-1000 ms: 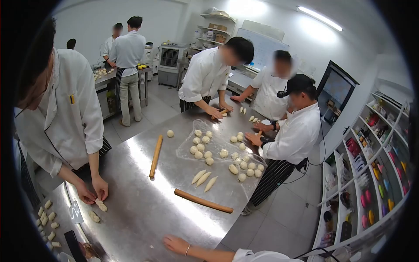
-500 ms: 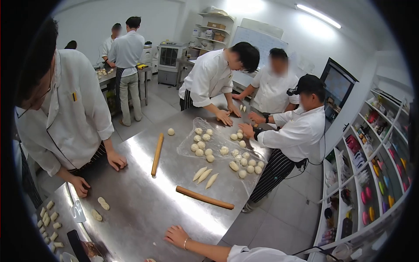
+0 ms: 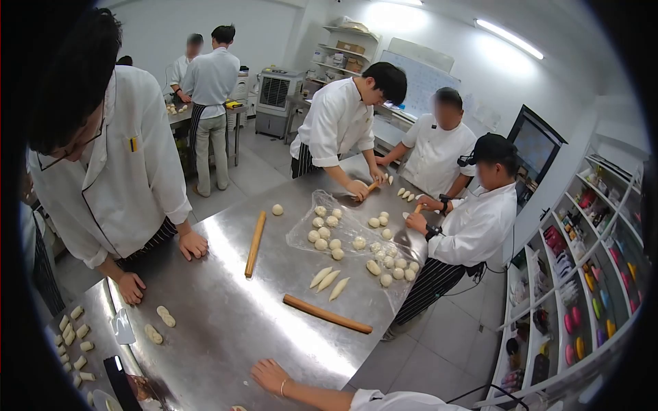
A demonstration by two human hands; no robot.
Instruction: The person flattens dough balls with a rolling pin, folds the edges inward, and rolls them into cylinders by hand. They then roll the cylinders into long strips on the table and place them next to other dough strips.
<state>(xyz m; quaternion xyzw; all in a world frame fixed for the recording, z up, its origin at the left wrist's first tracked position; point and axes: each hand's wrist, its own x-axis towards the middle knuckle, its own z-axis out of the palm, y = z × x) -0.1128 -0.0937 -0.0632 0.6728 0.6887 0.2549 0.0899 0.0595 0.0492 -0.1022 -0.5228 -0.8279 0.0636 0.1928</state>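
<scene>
My right hand [image 3: 270, 377], with a thin bracelet at the wrist, rests on the bare steel table [image 3: 226, 308], fingers stretched out and holding nothing. Beyond it a wooden rolling pin [image 3: 327, 315] lies crosswise, not touched by the hand. Past that pin are several pale, pointed dough pieces [image 3: 329, 279]. A second rolling pin [image 3: 256, 244] lies farther off, near a single dough ball [image 3: 277, 209]. I do not see my left hand.
Several dough balls [image 3: 321, 234] lie on and under clear plastic film [image 3: 298, 236]. At left are a scraper [image 3: 123, 327], cut dough pieces [image 3: 83, 331] and a dark phone-like object [image 3: 120, 387]. Co-workers stand around the table; one uses a rolling pin [image 3: 372, 186]. Shelves [image 3: 548, 288] stand right.
The view has shifted slightly. My right hand stays on the table. The far co-worker's hands, flat on the table before, are now on a rolling pin; the right-hand co-worker's hands have shifted.
</scene>
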